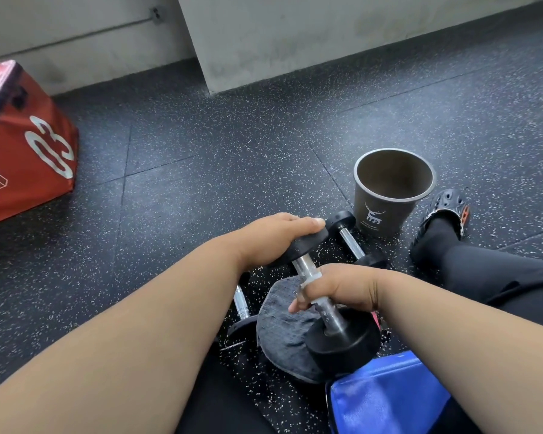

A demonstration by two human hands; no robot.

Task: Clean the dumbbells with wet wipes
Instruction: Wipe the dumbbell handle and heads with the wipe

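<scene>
**Handle wipe in progress, first dumbbell**

Left hand (278, 238) grips the far head of the held dumbbell (322, 297), raised at a tilt above a dark cloth (284, 330) on the floor. Right hand (336, 291) is wrapped round the chrome handle, with a whitish wet wipe (311, 277) showing between fingers and bar. Two more dumbbells (355, 242) (242, 303) lie on the floor, just beyond and to the left. Judgement: handle being scrubbed; next, slide the wipe along the bar to the heads, keeping the left hand's hold firm.
</scene>
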